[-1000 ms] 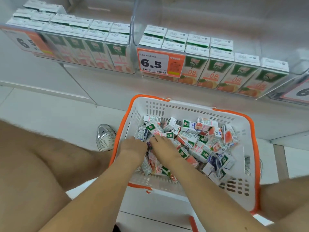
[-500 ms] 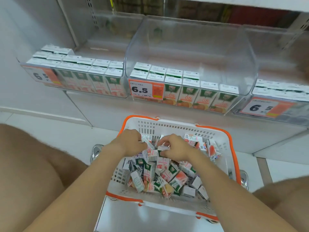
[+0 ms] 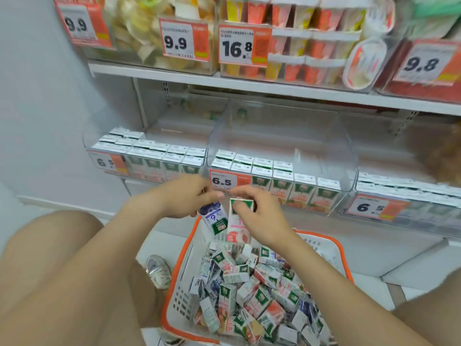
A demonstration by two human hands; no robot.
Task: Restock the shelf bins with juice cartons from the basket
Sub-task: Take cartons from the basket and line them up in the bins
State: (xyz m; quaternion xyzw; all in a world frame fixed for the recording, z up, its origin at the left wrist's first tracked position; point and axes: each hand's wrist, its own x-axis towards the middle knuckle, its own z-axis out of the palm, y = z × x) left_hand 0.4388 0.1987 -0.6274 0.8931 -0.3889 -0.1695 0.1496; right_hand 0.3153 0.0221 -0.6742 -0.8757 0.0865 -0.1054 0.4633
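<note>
Left hand (image 3: 183,196) pinches a blue carton (image 3: 215,219), right hand (image 3: 260,217) a pink carton (image 3: 238,227), seemingly touching; bin (image 3: 279,136) just beyond, basket (image 3: 183,278) below.

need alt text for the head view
The left hand holds a blue carton and the right hand a pink carton above a white basket of mixed juice cartons. Behind them, a clear shelf bin is partly filled.

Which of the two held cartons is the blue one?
The blue carton in the left hand, printed with berries; the right hand holds a pink carton.
</note>
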